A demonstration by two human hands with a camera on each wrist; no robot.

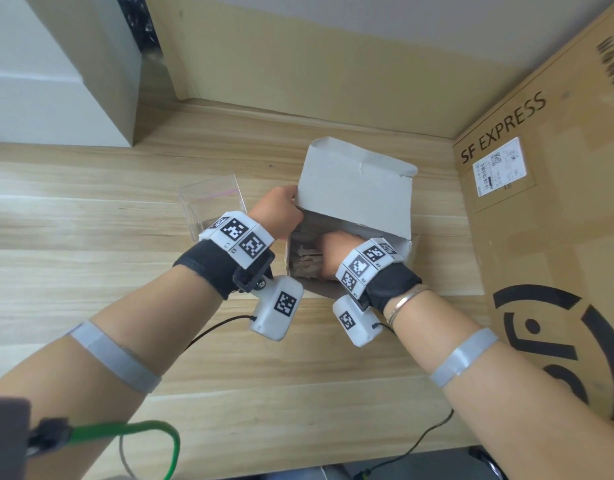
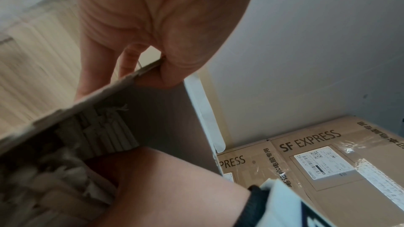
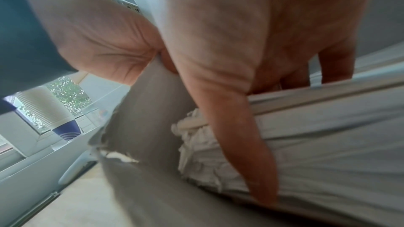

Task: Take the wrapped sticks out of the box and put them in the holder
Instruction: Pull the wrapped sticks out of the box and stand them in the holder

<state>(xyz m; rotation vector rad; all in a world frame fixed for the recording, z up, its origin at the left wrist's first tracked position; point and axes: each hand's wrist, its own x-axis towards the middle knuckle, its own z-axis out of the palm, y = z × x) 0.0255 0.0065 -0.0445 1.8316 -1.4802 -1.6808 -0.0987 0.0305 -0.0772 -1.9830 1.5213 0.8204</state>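
The left hand (image 1: pixel 279 211) pinches the top edge of the box (image 1: pixel 354 188), thumb on one side of the cardboard wall and fingers on the other. The right hand (image 1: pixel 335 249) is down inside the box. Its fingers (image 3: pixel 244 144) reach in among the wrapped sticks (image 1: pixel 307 259), with the thumb on one side and other fingers on the far side of some sticks, but it is too blurry to tell if they are held tight.

The box is grey cardboard with its lid flap standing open at the back. It is packed with many sticks in white paper wraps. They lie flat, side by side in a stack. In the head view their crumpled paper ends point to the left wall of the box, so they run long-ways from left to right.

The holder (image 1: pixel 213 202) is a see-through box just to the left of the grey box, behind the left wrist. I cannot see any sticks in it.

All of this sits on a light wooden table (image 1: pixel 91 220). On the right side stands a big brown carton (image 1: pixel 554 202) with "SF EXPRESS" printed on it, a white label with barcodes too small to read, and a large black round logo.
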